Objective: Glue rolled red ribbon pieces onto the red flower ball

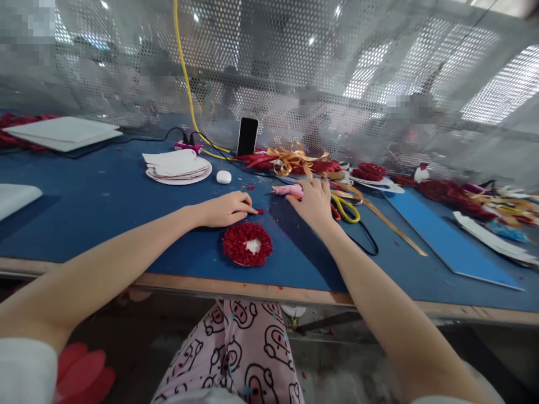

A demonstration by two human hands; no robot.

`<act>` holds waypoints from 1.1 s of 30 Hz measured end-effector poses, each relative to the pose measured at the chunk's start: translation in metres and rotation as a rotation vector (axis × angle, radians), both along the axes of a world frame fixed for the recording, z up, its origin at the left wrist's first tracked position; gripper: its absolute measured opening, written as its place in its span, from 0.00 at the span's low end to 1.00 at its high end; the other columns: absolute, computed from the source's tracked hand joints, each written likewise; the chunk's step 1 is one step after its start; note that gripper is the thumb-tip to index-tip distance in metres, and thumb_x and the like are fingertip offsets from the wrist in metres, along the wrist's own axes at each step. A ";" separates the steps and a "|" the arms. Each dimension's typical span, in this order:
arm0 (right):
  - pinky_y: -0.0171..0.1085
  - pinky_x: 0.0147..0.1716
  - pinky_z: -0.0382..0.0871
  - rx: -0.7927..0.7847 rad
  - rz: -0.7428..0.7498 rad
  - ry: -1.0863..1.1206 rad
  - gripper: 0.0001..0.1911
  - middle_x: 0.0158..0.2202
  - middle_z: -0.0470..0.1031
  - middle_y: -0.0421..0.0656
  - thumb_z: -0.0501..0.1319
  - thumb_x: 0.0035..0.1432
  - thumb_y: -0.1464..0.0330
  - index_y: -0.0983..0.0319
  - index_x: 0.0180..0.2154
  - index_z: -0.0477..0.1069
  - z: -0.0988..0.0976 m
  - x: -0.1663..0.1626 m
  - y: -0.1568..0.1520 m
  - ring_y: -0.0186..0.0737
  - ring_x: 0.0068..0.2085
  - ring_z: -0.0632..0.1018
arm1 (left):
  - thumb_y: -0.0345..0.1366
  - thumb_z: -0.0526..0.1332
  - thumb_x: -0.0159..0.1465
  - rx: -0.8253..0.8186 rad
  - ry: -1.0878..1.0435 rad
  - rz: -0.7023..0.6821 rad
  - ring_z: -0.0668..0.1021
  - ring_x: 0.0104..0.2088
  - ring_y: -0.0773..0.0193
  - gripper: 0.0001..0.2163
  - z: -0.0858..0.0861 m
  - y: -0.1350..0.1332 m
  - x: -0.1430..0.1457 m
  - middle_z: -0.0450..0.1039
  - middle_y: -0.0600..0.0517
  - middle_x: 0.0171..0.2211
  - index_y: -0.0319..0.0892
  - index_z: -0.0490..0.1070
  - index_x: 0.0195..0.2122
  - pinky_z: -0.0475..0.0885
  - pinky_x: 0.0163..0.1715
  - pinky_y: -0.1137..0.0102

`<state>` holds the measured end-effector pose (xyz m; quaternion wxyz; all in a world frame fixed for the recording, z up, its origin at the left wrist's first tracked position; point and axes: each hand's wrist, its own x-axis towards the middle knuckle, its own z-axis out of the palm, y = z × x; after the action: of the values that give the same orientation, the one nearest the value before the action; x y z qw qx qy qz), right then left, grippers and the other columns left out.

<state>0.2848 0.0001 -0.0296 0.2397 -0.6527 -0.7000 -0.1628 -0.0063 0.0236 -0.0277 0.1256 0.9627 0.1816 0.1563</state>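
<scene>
My left hand (229, 210) rests low over the blue table, its finger and thumb closed at a small red piece (260, 211), which looks like crumpled paper or cloth. Just in front of me lies a round rosette (238, 247) of ruffled red material with a white patch in its centre. To the right, my right hand (314, 201) is closed around a pink glue gun (290, 191), whose pointed tip faces left; the hand covers its rear part. Beside that hand lie scissors with yellow handles (347, 209) and a loop of black cord (373, 244).
Behind my hands are stacked white cut-outs (179, 165), a white case (223, 177), an upright phone (247, 136), a pink power strip (187, 147) and tangled gold ribbon (295, 159). A blue board (450, 241) lies right. Perforated metal mesh (269, 67) backs the table.
</scene>
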 end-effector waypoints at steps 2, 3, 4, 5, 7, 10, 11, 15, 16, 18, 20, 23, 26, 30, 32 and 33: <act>0.53 0.55 0.64 -0.024 0.213 -0.002 0.14 0.48 0.78 0.52 0.59 0.64 0.63 0.60 0.46 0.79 0.000 -0.011 -0.004 0.54 0.51 0.74 | 0.33 0.51 0.70 0.031 0.021 -0.003 0.72 0.51 0.57 0.18 0.002 -0.002 0.000 0.71 0.43 0.50 0.41 0.76 0.55 0.64 0.57 0.62; 0.52 0.54 0.65 -0.079 0.318 -0.010 0.13 0.45 0.80 0.49 0.57 0.65 0.66 0.59 0.44 0.80 0.000 -0.017 -0.006 0.51 0.49 0.75 | 0.33 0.51 0.70 0.048 0.035 -0.004 0.72 0.51 0.57 0.18 0.003 -0.002 0.000 0.71 0.43 0.50 0.41 0.76 0.55 0.65 0.56 0.63; 0.52 0.53 0.65 -0.136 0.389 -0.029 0.13 0.44 0.81 0.48 0.57 0.64 0.67 0.58 0.44 0.81 -0.002 -0.022 -0.008 0.51 0.48 0.76 | 0.32 0.51 0.70 0.067 0.050 -0.006 0.72 0.50 0.57 0.18 0.003 -0.003 0.000 0.72 0.43 0.50 0.42 0.76 0.56 0.65 0.56 0.63; 0.52 0.53 0.65 -0.175 0.430 -0.047 0.14 0.44 0.81 0.48 0.58 0.63 0.68 0.59 0.45 0.81 -0.004 -0.026 -0.010 0.51 0.48 0.76 | 0.32 0.51 0.70 0.086 0.062 -0.008 0.73 0.50 0.57 0.18 0.004 -0.003 0.000 0.72 0.43 0.50 0.41 0.75 0.56 0.65 0.55 0.63; 0.54 0.54 0.64 -0.211 0.470 -0.054 0.15 0.45 0.81 0.47 0.59 0.63 0.68 0.59 0.47 0.81 -0.008 -0.032 -0.012 0.52 0.49 0.76 | 0.32 0.51 0.70 0.120 0.083 -0.012 0.73 0.49 0.57 0.19 0.004 -0.003 0.000 0.72 0.43 0.50 0.41 0.75 0.56 0.65 0.54 0.64; 0.54 0.55 0.63 -0.223 0.512 0.019 0.13 0.44 0.82 0.45 0.60 0.63 0.66 0.57 0.45 0.82 -0.012 -0.034 -0.012 0.50 0.49 0.77 | 0.31 0.51 0.69 0.156 0.102 -0.021 0.73 0.49 0.57 0.19 0.005 -0.004 0.000 0.73 0.43 0.51 0.41 0.76 0.56 0.65 0.54 0.65; 0.54 0.54 0.64 -0.223 0.522 0.053 0.12 0.43 0.82 0.44 0.61 0.63 0.66 0.56 0.43 0.82 -0.012 -0.034 -0.011 0.49 0.48 0.77 | 0.31 0.51 0.70 0.161 0.103 -0.022 0.73 0.49 0.57 0.19 0.005 -0.004 0.000 0.73 0.43 0.51 0.41 0.76 0.56 0.65 0.54 0.65; 0.52 0.54 0.66 -0.210 0.540 0.162 0.07 0.40 0.83 0.43 0.65 0.59 0.66 0.56 0.39 0.83 -0.009 -0.035 -0.011 0.47 0.44 0.80 | 0.32 0.51 0.70 0.138 0.087 -0.007 0.73 0.49 0.58 0.18 0.005 -0.005 0.000 0.73 0.44 0.49 0.41 0.75 0.56 0.65 0.53 0.66; 0.51 0.53 0.67 -0.217 0.547 0.188 0.07 0.39 0.84 0.42 0.66 0.59 0.65 0.56 0.38 0.83 -0.007 -0.035 -0.012 0.46 0.43 0.81 | 0.33 0.51 0.71 0.127 0.081 0.001 0.73 0.49 0.58 0.18 0.005 -0.005 0.001 0.73 0.44 0.49 0.41 0.75 0.56 0.65 0.53 0.66; 0.49 0.49 0.69 -0.236 0.558 0.227 0.07 0.38 0.84 0.41 0.67 0.58 0.65 0.55 0.38 0.83 -0.005 -0.036 -0.014 0.45 0.42 0.81 | 0.33 0.51 0.71 0.106 0.070 0.015 0.73 0.49 0.57 0.18 0.004 -0.005 0.001 0.73 0.44 0.49 0.40 0.75 0.56 0.65 0.54 0.65; 0.48 0.48 0.69 -0.249 0.560 0.223 0.07 0.39 0.84 0.41 0.67 0.58 0.64 0.54 0.39 0.83 -0.004 -0.037 -0.016 0.45 0.42 0.81 | 0.33 0.51 0.71 0.082 0.055 0.027 0.73 0.49 0.57 0.18 0.002 -0.004 0.001 0.73 0.44 0.49 0.40 0.76 0.55 0.64 0.54 0.64; 0.49 0.51 0.66 -0.236 0.543 0.154 0.05 0.39 0.84 0.40 0.67 0.59 0.65 0.53 0.36 0.83 -0.004 -0.039 -0.018 0.46 0.44 0.80 | 0.33 0.50 0.71 0.023 0.029 0.050 0.73 0.50 0.57 0.18 0.000 -0.001 0.002 0.73 0.43 0.50 0.40 0.76 0.54 0.64 0.56 0.64; 0.51 0.53 0.62 -0.216 0.523 0.089 0.06 0.39 0.84 0.40 0.65 0.60 0.67 0.54 0.34 0.83 -0.003 -0.042 -0.020 0.47 0.45 0.78 | 0.33 0.49 0.70 -0.050 -0.019 0.091 0.74 0.51 0.58 0.18 -0.002 0.000 0.005 0.74 0.44 0.50 0.40 0.76 0.52 0.64 0.57 0.63; 0.52 0.53 0.61 -0.183 0.509 -0.008 0.07 0.39 0.84 0.40 0.64 0.61 0.69 0.57 0.33 0.82 0.001 -0.048 -0.024 0.49 0.47 0.74 | 0.35 0.50 0.69 -0.139 -0.093 0.198 0.75 0.51 0.59 0.16 -0.003 -0.001 0.012 0.77 0.47 0.50 0.41 0.75 0.50 0.65 0.57 0.64; 0.53 0.54 0.61 -0.164 0.515 -0.067 0.07 0.39 0.83 0.41 0.63 0.60 0.71 0.57 0.34 0.81 0.004 -0.050 -0.026 0.51 0.49 0.72 | 0.35 0.52 0.68 -0.174 -0.136 0.274 0.77 0.49 0.59 0.15 -0.003 -0.003 0.016 0.78 0.47 0.48 0.40 0.75 0.48 0.67 0.55 0.64; 0.53 0.54 0.61 -0.157 0.518 -0.095 0.07 0.39 0.83 0.41 0.63 0.60 0.71 0.57 0.34 0.80 0.004 -0.051 -0.027 0.52 0.50 0.72 | 0.36 0.52 0.68 -0.185 -0.158 0.306 0.78 0.48 0.58 0.14 -0.003 -0.004 0.017 0.79 0.46 0.47 0.40 0.75 0.47 0.68 0.54 0.64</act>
<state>0.2338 -0.0266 -0.0252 0.1887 -0.4600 -0.8647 -0.0717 0.0108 0.0192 -0.0310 0.2021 0.8930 0.3289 0.2312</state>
